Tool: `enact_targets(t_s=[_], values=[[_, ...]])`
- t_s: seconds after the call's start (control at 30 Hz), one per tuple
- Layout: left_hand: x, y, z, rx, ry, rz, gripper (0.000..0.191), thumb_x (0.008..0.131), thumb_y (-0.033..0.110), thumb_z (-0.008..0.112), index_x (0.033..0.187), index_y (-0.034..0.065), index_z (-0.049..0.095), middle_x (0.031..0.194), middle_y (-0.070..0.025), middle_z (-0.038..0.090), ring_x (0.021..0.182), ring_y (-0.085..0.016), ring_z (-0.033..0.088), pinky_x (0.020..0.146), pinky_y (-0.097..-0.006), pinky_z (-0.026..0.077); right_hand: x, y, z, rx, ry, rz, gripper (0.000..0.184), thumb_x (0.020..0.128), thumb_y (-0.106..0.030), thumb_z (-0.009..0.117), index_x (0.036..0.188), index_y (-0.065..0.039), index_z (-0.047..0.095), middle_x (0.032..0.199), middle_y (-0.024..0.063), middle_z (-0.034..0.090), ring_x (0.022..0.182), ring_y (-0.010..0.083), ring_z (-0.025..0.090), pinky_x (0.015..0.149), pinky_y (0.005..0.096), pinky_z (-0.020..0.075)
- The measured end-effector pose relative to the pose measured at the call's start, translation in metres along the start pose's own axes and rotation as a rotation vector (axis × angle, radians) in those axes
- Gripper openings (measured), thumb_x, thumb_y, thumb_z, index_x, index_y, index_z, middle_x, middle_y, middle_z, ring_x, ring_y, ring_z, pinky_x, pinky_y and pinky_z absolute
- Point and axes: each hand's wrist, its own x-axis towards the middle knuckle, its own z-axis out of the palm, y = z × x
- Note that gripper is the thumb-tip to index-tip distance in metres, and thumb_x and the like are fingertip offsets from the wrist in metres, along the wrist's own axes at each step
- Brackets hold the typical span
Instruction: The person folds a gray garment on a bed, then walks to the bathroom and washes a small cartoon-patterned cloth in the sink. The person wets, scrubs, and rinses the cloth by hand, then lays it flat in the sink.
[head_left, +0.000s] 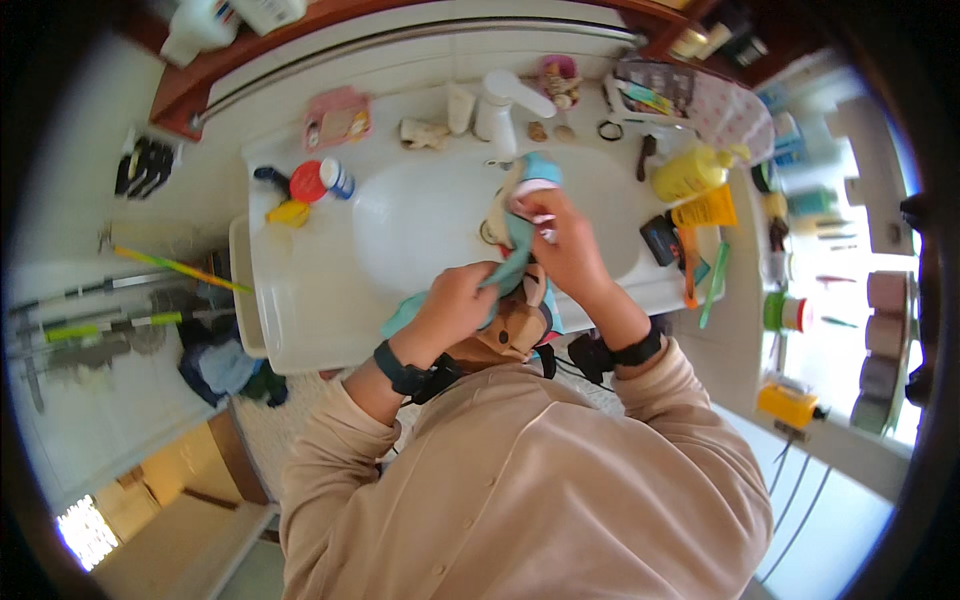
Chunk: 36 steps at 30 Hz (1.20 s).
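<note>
A printed cloth (516, 259) in teal, brown and cream is bunched between my two hands over the front edge of a white washbasin (420, 210). My left hand (456, 304) grips its teal edge, low and to the left. Higher up and to the right, my right hand (559, 236) pinches a pale pink and white part of it; what lies under those fingers is hidden. Beyond the cloth, at the back of the basin, stands a white faucet (501, 112). The cloth's lower part hangs in front of my body.
On the basin's left are a red round lid (307, 181) and a yellow item (288, 214). A pink tray (337, 120) sits behind. At the right lie a yellow bottle (688, 174), an orange-yellow tube (705, 208) and a green toothbrush (715, 285). A metal rail (420, 31) runs above.
</note>
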Motion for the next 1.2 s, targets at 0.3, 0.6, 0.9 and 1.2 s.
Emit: enact_targets(t_s=[0.3, 0.6, 0.9, 1.2], values=[[0.034, -0.052, -0.035, -1.027, 0.283, -0.383, 0.038, 0.097, 0.031, 0.052, 0.117, -0.0012, 0.057, 0.103, -0.0106, 0.064, 0.092, -0.021, 0.063, 0.082, -0.0340, 0.053, 0.091, 0.067, -0.027, 0.426, 0.071, 0.448, 0.041, 0.092, -0.038, 0.057, 0.115, -0.003, 0.056, 0.103, 0.0077, 0.063, 0.094, 0.0169, 0.060, 0.075, 0.0288, 0.0507], [0.126, -0.089, -0.004, -1.276, 0.242, -0.519, 0.034, 0.098, 0.034, 0.049, 0.110, 0.0027, 0.058, 0.103, -0.0089, 0.064, 0.090, -0.023, 0.063, 0.083, -0.0376, 0.053, 0.155, 0.091, -0.024, 0.564, 0.043, 0.496, 0.043, 0.094, -0.040, 0.047, 0.068, -0.007, 0.054, 0.056, 0.0022, 0.050, 0.047, 0.0127, 0.046, 0.045, 0.0286, 0.0379], [0.196, -0.093, 0.036, -1.344, 0.170, -0.413, 0.030, 0.100, 0.025, 0.045, 0.106, -0.0012, 0.058, 0.100, -0.0122, 0.064, 0.088, -0.025, 0.064, 0.083, -0.0382, 0.053, 0.157, 0.083, -0.036, 0.523, -0.045, 0.424, 0.045, 0.096, -0.034, 0.044, 0.059, -0.008, 0.046, 0.049, 0.0008, 0.042, 0.043, 0.0112, 0.037, 0.043, 0.0283, 0.0287], [0.210, -0.092, 0.041, -1.364, 0.208, -0.464, 0.031, 0.101, 0.026, 0.042, 0.105, 0.0000, 0.057, 0.100, -0.0136, 0.064, 0.087, -0.026, 0.065, 0.084, -0.0403, 0.053, 0.163, 0.069, -0.040, 0.424, -0.079, 0.396, 0.044, 0.096, -0.034, 0.046, 0.061, -0.007, 0.049, 0.051, 0.0011, 0.045, 0.043, 0.0107, 0.038, 0.045, 0.0274, 0.0304]])
